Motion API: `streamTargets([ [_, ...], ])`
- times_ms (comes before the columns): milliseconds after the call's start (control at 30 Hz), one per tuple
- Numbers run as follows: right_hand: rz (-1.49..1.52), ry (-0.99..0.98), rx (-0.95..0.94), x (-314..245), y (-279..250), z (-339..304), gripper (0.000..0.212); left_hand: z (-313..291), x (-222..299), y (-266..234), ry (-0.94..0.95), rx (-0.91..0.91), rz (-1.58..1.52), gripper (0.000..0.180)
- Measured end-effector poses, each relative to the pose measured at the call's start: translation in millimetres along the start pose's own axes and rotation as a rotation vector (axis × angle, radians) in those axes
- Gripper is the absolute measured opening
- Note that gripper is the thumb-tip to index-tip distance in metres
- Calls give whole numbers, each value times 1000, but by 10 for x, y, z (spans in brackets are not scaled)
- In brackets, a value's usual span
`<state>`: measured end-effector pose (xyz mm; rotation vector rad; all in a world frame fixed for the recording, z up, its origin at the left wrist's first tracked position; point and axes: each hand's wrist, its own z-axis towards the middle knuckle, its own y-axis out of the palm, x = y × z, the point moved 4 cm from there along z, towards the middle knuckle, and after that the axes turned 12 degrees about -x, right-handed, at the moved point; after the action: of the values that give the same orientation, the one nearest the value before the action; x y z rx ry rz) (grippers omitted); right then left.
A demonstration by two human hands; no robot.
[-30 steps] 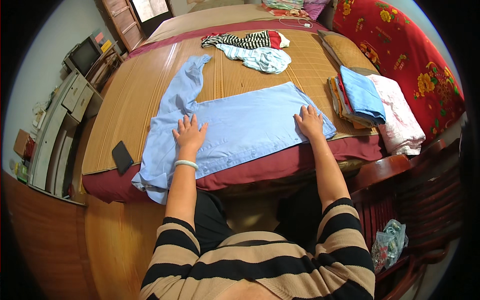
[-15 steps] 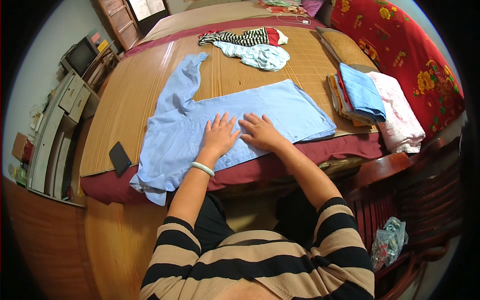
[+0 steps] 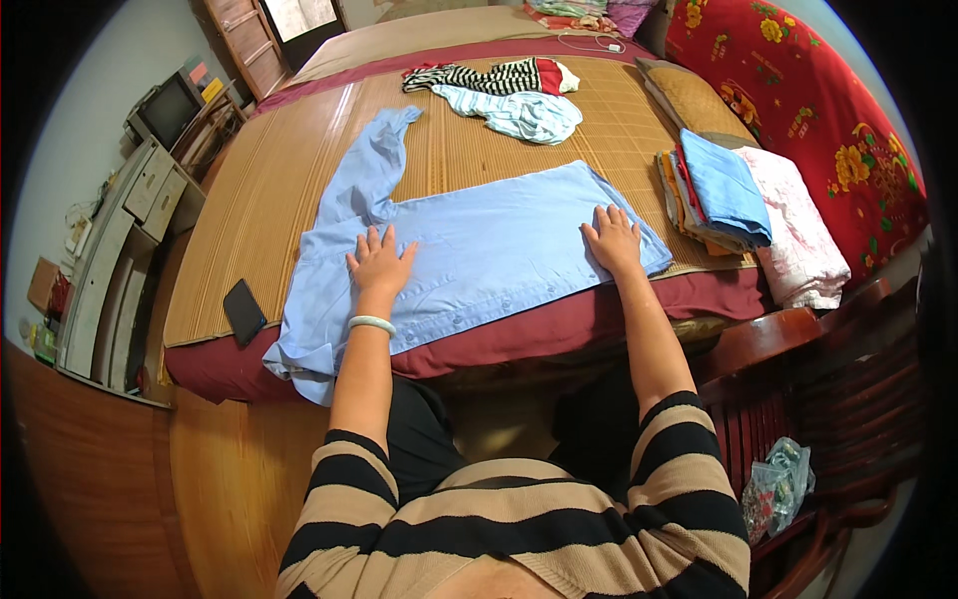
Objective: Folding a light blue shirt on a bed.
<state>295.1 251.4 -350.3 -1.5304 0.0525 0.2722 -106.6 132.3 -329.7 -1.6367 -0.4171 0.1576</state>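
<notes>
Pressing flat on the light blue shirt [image 3: 489, 255], we keep our left hand [image 3: 379, 262] and right hand [image 3: 611, 238] well apart, fingers spread, gripping nothing. That shirt lies along the near edge of the bamboo mat [image 3: 289, 190], one sleeve reaching away, its collar end hanging over the bed's maroon edge [image 3: 559, 329]. Bare mat lies open beyond. A black phone [image 3: 243, 311] sits left; folded clothes [image 3: 718, 190] stack right.
</notes>
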Motion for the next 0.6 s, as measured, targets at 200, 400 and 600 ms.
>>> streamTargets([
  [200, 23, -35, -6, -180, -37, -11, 60, -69, 231, -25, -7, -21, -15, 74],
  [400, 169, -594, -105, -1259, -5, -467, 60, -292, 728, 39, 313, -42, 4, 68],
  [600, 86, -678, -228, -1457, 83, -440, 62, -402, 883, 80, 443, -108, 62, 66],
])
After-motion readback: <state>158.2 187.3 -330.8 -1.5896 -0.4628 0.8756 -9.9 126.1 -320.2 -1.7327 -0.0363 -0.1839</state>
